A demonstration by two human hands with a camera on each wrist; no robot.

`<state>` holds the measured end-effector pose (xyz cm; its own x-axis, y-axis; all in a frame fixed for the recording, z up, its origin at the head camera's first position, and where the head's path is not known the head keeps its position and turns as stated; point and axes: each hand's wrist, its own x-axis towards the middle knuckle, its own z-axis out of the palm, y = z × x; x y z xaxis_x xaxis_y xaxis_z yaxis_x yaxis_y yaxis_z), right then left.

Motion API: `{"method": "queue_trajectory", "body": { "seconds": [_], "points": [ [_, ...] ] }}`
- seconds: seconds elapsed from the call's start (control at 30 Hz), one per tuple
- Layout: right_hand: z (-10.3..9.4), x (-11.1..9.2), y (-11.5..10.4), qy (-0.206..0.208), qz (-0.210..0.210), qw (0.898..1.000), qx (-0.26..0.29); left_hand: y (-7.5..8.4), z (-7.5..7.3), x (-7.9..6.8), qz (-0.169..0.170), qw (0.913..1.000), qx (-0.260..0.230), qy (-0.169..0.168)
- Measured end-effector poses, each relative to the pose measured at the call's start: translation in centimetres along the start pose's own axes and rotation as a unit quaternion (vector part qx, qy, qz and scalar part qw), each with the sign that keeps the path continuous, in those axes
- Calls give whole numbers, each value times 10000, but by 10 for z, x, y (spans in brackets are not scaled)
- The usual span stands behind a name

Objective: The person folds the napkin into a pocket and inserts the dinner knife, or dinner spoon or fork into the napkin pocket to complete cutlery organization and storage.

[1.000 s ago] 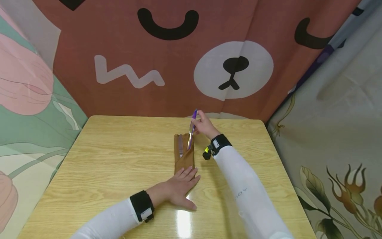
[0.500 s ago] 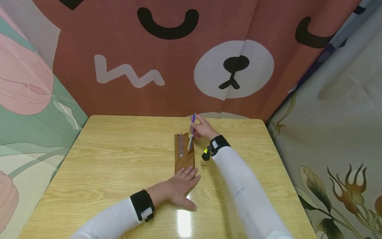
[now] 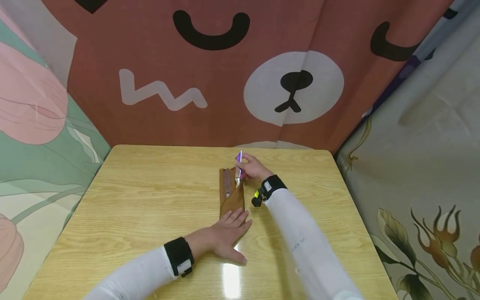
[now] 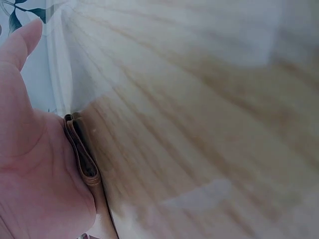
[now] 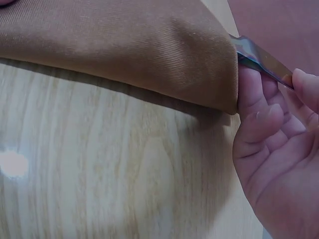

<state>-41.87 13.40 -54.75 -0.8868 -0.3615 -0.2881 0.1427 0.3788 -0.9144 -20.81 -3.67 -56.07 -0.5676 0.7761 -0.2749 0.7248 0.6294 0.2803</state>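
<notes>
A brown cloth napkin (image 3: 231, 204), folded into a narrow pocket with a slanted front, lies on the wooden table. My left hand (image 3: 228, 239) rests flat across its near end, fingers spread; the left wrist view shows the folded layers of the napkin (image 4: 82, 149) beside the palm. With thumb and fingers my right hand (image 3: 256, 168) pinches a piece of cutlery (image 3: 238, 164) with a shiny purple, iridescent handle. Its lower end is hidden inside the pocket's right side. A second, duller slim piece of cutlery (image 3: 227, 183) stands in the pocket to its left.
The light wooden table (image 3: 157, 187) stretches around both hands. A brown curtain (image 3: 210, 125) with a cartoon face hangs behind its far edge. Patterned cloths (image 3: 420, 187) hang at both sides. Light glares off the table (image 3: 231, 279) at the front.
My right hand has come down toward the napkin and slightly left, and the cutlery it pinches sits lower and more upright against the pocket. My left hand has stayed put.
</notes>
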Motion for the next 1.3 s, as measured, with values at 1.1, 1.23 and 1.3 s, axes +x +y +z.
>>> {"method": "queue_trajectory", "body": {
  "seconds": [1.1,1.23,1.3],
  "points": [
    [3,-2,6,-800,233,9951,-529,0,2,-2,78,9996,245,118],
    [1,-5,4,-901,313,9930,-700,2,2,-3,82,9992,353,187],
    [1,-6,4,-1014,339,9915,-739,3,2,-4,59,9991,360,205]
  ]
}}
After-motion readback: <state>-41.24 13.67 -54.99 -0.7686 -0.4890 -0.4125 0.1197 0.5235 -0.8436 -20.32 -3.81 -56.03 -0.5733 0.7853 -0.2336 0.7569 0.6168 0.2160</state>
